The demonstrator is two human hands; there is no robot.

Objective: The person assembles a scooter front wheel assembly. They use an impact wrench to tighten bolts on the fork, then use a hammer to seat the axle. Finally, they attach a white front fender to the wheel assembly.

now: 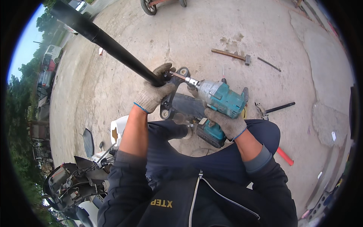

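My left hand [155, 92], in a worn grey work glove, is closed round the lower end of a long black tube [117, 55], where it meets a black metal bracket [169, 99] with round holes at its ends. The tube slants up to the far left. My right hand [228, 124], also gloved, grips the handle of a teal cordless impact driver [227, 99] with a battery at its base. Its long bit [178, 75] points left to the bracket's upper part, close to my left fingers. Whether the bit sits in a screw I cannot make out.
A wooden-handled hammer [230, 54] and a thin metal rod [269, 64] lie on the concrete [264, 30] ahead. Right of my knee are a black bar [280, 108] and a red tube [285, 156]. Dismantled scooter parts [75, 185] crowd the near left. A wheeled cart [149, 6] stands far off.
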